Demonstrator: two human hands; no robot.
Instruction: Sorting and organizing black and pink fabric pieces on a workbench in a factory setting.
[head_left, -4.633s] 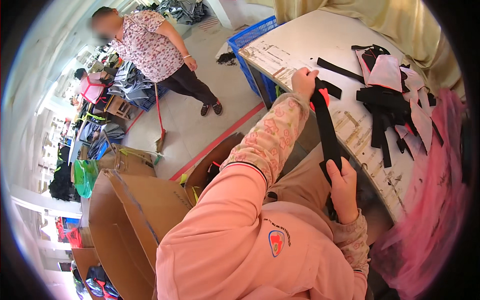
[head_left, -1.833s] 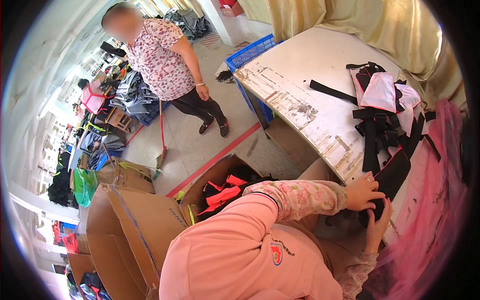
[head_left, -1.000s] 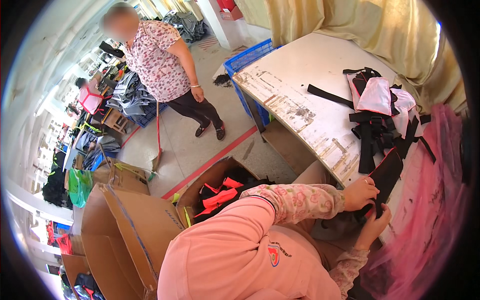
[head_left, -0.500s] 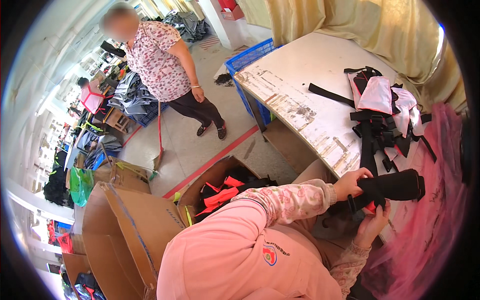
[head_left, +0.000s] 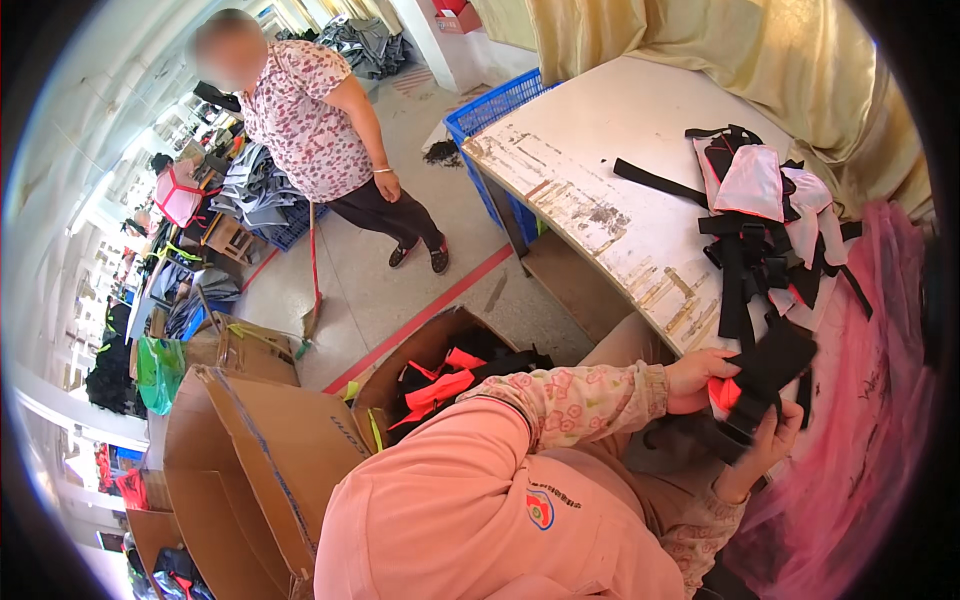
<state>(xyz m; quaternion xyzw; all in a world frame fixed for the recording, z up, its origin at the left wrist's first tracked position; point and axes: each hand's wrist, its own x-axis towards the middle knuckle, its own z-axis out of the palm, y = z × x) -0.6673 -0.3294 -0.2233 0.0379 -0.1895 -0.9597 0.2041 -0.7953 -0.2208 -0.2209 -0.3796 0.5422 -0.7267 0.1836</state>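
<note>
Over the near corner of the white table, both hands hold a folded black fabric piece (head_left: 783,355) with a bright coral patch on it. My left hand (head_left: 700,380) is closed on the end by the coral patch, thumb on top. My right hand (head_left: 774,438) pinches a lower part of the black fabric, where a dark band hangs beside the fingers. Beyond the hands, a heap of black straps and buckles with pale pink fabric panels (head_left: 752,185) lies on the table. The underside of the held piece is hidden.
The worn white table (head_left: 570,140) has pink netting (head_left: 850,460) along its near right side and yellow curtains (head_left: 720,35) behind. To my left stand an open cardboard box (head_left: 375,385) of black and coral pieces and a larger carton (head_left: 255,450). Another person (head_left: 310,120) stands on the floor beyond.
The black piece has turned and tipped upward between my hands, showing more of the coral patch. My right hand has shifted slightly to the right. The heap on the table stays put.
</note>
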